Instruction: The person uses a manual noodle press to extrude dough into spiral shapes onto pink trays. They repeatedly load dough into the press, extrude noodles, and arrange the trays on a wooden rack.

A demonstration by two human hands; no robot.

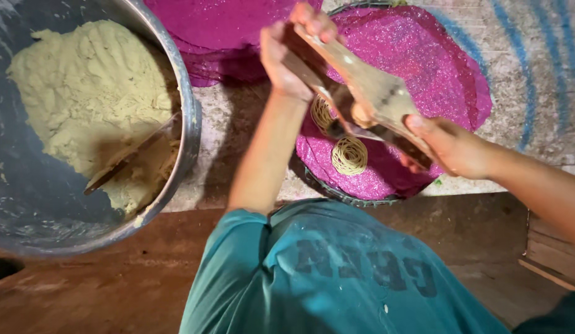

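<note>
Left hand (287, 52): closed around one handle of the wooden press (361, 93), fingers wrapped, thumb over the top end. Right hand (451, 147): closed on the opposite handle, thumb laid along the upper face, fingers curled beneath. Press held tilted between both hands, directly above the round tray (361, 199) lined with a magenta glittery sheet (423, 55).

On the sheet, beneath the press: two coils of thin pale dough strands. Lower coil (349, 155) complete and in clear view. Upper coil (321, 112) partly covered by the press and the left wrist. Contact between the press outlet and the upper coil: cannot tell, hidden by the tool.

Further magenta sheets (219, 37) stacked beyond the tray, at the top edge. To the left: large metal basin (189, 117) holding a mass of pale yellow dough (89, 93), with a flat wooden stick (129, 154) leaning inside. Basin well apart from the hands. Below: teal shirt (324, 272), reddish floor (114, 278).
</note>
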